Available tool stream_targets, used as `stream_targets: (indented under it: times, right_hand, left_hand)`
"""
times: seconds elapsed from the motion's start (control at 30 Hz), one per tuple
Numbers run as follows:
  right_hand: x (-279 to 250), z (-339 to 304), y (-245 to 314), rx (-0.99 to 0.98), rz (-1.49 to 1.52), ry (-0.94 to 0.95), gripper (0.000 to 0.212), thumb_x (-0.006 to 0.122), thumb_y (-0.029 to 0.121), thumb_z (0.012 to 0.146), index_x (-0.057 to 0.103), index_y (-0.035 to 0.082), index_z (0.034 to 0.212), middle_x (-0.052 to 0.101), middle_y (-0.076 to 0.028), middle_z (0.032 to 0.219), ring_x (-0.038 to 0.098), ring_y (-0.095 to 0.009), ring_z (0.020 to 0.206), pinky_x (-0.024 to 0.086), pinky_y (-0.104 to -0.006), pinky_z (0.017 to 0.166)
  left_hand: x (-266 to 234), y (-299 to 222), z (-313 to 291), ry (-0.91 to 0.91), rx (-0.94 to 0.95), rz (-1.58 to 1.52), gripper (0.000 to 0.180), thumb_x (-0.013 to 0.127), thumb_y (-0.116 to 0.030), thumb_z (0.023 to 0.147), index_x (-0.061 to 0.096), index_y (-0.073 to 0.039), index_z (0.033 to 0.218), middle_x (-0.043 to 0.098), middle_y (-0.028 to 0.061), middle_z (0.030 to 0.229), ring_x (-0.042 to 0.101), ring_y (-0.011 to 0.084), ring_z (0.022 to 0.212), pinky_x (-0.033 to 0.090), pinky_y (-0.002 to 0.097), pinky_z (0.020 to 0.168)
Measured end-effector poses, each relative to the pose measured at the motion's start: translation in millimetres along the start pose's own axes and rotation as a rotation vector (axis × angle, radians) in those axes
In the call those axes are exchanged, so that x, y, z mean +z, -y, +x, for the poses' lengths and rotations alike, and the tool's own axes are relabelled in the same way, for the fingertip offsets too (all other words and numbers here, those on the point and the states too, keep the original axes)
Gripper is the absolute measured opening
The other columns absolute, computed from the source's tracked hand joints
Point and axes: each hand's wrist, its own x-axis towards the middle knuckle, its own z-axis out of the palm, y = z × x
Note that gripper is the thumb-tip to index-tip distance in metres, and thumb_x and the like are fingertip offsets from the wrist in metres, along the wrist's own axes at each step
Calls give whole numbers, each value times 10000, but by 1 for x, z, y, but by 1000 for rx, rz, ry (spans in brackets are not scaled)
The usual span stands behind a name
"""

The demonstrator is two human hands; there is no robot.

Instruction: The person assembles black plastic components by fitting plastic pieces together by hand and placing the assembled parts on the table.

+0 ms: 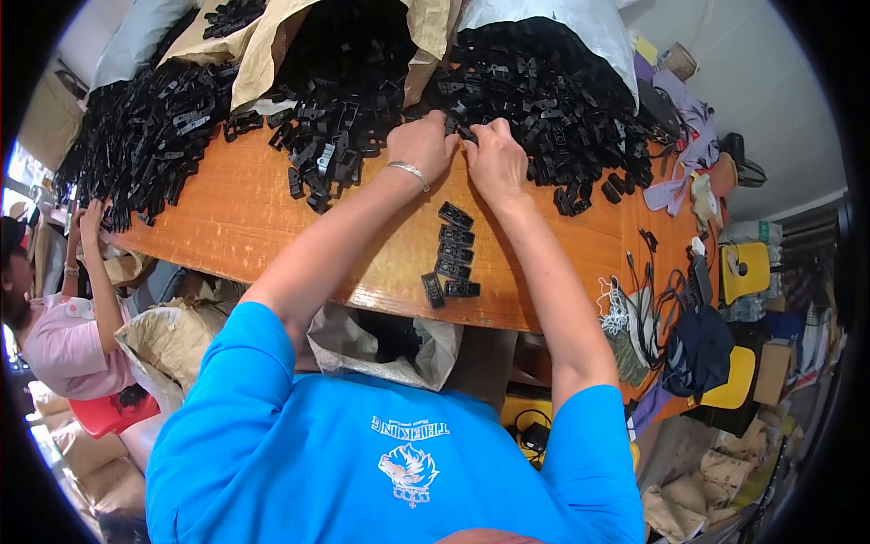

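Both my arms reach forward over the orange wooden table to the near edge of a heap of small black plastic parts. My left hand has its fingers curled at black plastic parts, their tips partly hidden. Close beside it, my right hand pinches at a black plastic part between the two hands. Nearer to me, several black plastic parts lie in a short column, with one tilted part at its lower left.
More black parts spill from a brown paper sack and lie in a left heap. An open sack hangs below the table's front edge. Cables lie at right. Another person in a pink shirt works at left.
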Motion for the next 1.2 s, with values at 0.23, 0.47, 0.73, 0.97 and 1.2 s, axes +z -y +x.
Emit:
stream_targets:
  times: [0.23, 0.47, 0.73, 0.97, 1.2]
  right_hand:
    - [14, 0, -6, 12, -70, 30, 193, 771, 174, 913, 707, 15, 1002, 699, -209, 1017, 729, -419, 889, 600, -494, 794]
    - [-21, -46, -8, 284, 82, 109, 232, 660, 181, 968, 687, -23, 1076, 758, -287, 942, 745, -460, 921, 580, -536, 842]
    - [-53, -60, 12, 313, -116, 342, 303, 649, 231, 1017, 695, 3, 1211, 761, -272, 996, 743, -441, 985, 576, -528, 868]
    - [-54, -44, -9, 277, 503, 127, 256, 732, 220, 1005, 733, -29, 1064, 722, -116, 765, 673, -227, 622, 560, -361, 613]
    - [-58, -47, 19, 465, 923, 202, 190, 679, 143, 1055, 707, -31, 1126, 738, -48, 851, 678, -81, 682, 515, -231, 532]
  left_hand:
    - [11, 3, 12, 13, -106, -74, 339, 746, -335, 917, 736, -112, 1172, 795, 176, 1012, 758, 362, 987, 597, 472, 861]
    - [11, 15, -35, -289, 320, -170, 215, 798, -157, 872, 787, -136, 1085, 694, 117, 1013, 686, 354, 974, 561, 456, 854]
    - [-2, 14, -54, -173, 360, -313, 247, 791, -39, 871, 748, -107, 1104, 672, 105, 1000, 693, 321, 959, 563, 426, 813]
    - [-20, -1, -65, -76, 487, -512, 310, 774, 22, 875, 724, -77, 1164, 694, 89, 1036, 729, 284, 971, 607, 349, 838]
    - [-21, 7, -69, 502, 114, -1421, 424, 717, -74, 1031, 580, -11, 1427, 730, 87, 1172, 731, 146, 1008, 619, 296, 894]
